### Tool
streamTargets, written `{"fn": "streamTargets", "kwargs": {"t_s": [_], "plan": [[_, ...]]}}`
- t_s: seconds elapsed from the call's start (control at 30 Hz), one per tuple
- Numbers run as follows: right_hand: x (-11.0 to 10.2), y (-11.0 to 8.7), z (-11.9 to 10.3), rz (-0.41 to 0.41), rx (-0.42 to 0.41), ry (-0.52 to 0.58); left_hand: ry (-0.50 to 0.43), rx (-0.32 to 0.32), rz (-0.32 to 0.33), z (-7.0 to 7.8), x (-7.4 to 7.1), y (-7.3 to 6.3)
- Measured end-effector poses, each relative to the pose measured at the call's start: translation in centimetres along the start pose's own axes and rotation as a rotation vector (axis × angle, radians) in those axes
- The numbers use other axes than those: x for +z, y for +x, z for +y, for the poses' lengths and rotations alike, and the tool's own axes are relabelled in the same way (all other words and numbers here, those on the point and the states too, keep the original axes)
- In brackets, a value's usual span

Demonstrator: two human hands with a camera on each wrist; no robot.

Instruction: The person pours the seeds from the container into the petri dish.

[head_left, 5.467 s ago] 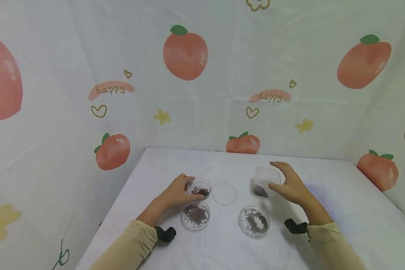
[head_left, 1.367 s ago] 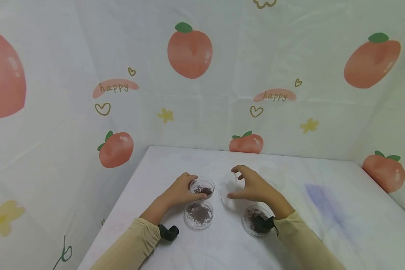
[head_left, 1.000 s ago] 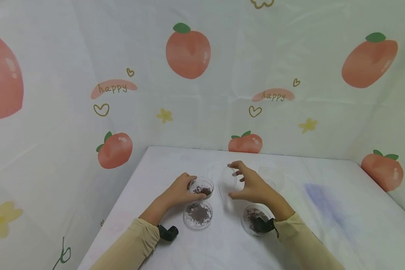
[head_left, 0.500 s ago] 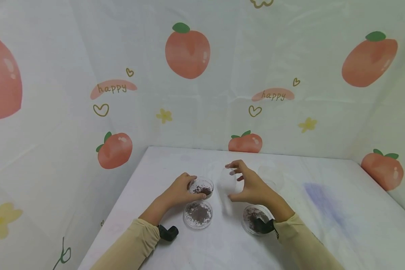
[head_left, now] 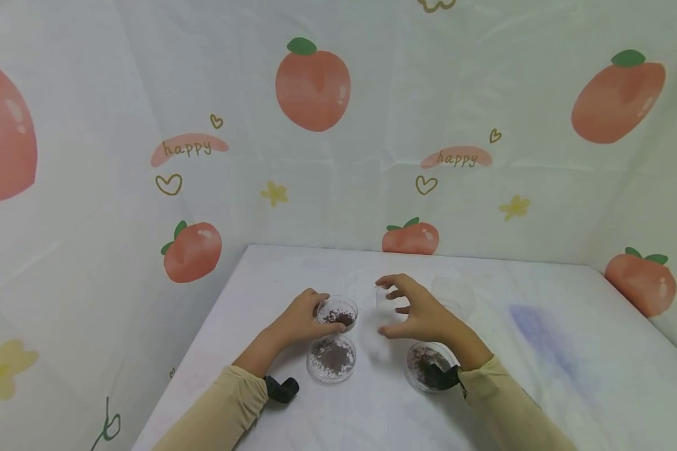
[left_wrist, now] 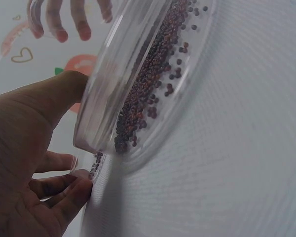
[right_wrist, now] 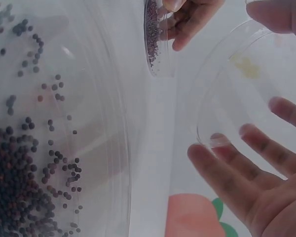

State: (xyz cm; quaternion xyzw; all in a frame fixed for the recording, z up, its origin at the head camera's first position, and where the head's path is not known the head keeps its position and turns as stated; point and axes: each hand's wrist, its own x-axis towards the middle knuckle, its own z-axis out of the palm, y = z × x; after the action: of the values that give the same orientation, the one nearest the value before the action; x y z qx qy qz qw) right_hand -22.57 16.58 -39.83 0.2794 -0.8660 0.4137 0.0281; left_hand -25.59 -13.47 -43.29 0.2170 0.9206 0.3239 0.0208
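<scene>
My left hand [head_left: 300,322] grips the sides of a clear round petri dish [head_left: 337,312] with small dark seeds in it; thumb and fingers stand at opposite edges. My right hand [head_left: 423,313] holds a clear, seedless petri dish lid [head_left: 385,302] on edge between fingers and thumb, raised over the table right of that dish. In the right wrist view the lid's transparent rim [right_wrist: 199,129] touches the fingertips. A second seed-filled dish [head_left: 331,358] lies just in front of my left hand. The third dish [head_left: 420,357] is under my right wrist, partly hidden by the black wrist camera.
Behind my right hand stands a faint clear plastic box [head_left: 451,289], partly covered by the hand. White cloth with a purple stain [head_left: 541,332] covers the table. A printed fruit curtain [head_left: 372,150] hangs along the back and sides.
My right hand has left the clear box, moved left, and picked up the lid that lay between the dishes. It has since raised and tilted the lid. My left hand keeps its grip.
</scene>
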Motion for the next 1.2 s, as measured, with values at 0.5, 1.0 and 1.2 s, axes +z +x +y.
{"fn": "streamTargets", "kwargs": {"t_s": [0.5, 1.0, 1.2], "plan": [[0.2, 0.0, 0.3, -0.036, 0.008, -0.056, 0.009, -0.015, -0.003, -0.6, 0.3, 0.3], [0.3, 0.5, -0.4, -0.067, 0.012, -0.114, 0.016, -0.004, -0.002, -1.3, 0.7, 0.6], [0.4, 1.4, -0.5, -0.075, -0.006, -0.277, 0.019, 0.005, -0.005, -1.7, 0.7, 0.8]]}}
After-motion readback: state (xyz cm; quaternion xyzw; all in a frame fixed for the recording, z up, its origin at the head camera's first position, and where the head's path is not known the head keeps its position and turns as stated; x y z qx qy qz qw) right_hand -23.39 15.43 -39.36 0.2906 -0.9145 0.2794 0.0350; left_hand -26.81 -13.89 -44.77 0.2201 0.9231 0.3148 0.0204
